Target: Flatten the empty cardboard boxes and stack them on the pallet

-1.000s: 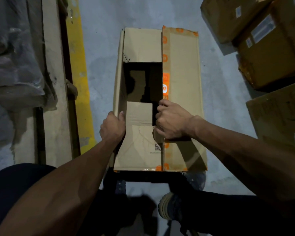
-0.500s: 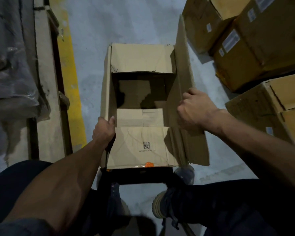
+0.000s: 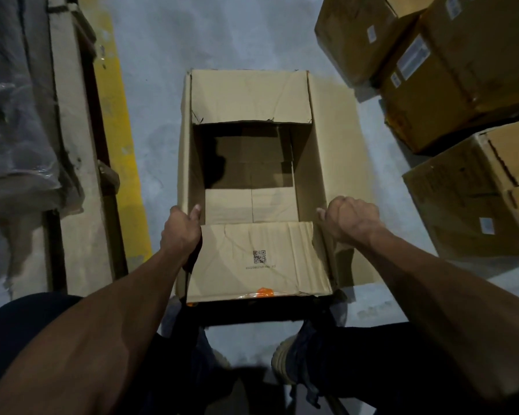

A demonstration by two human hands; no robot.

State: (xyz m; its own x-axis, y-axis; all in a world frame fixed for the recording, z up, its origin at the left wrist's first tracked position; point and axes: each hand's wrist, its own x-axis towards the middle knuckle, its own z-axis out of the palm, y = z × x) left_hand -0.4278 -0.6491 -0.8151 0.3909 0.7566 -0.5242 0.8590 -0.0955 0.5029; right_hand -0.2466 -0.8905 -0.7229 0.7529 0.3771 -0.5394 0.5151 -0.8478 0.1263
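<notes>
An empty brown cardboard box [image 3: 252,97] stands open-topped on the grey floor in front of me. Its near flap with a QR code [image 3: 259,260] and its far flap are folded inward; its long right flap [image 3: 331,145] lies folded outward. My left hand [image 3: 180,232] grips the box's left wall near the front corner, thumb on top. My right hand [image 3: 348,220] grips the right wall edge where the outward flap begins. The box's dark inside is bare.
Several taped brown boxes [image 3: 450,70] are piled at the right, one with loose flaps [image 3: 492,187]. A yellow floor stripe [image 3: 120,151] and a pallet edge with plastic-wrapped goods [image 3: 18,115] run along the left. My shoes [image 3: 291,360] stand behind the box.
My right hand has swung the long right flap from closed over the top to fully outward, and now holds the right wall. The left hand has stayed on the left wall.
</notes>
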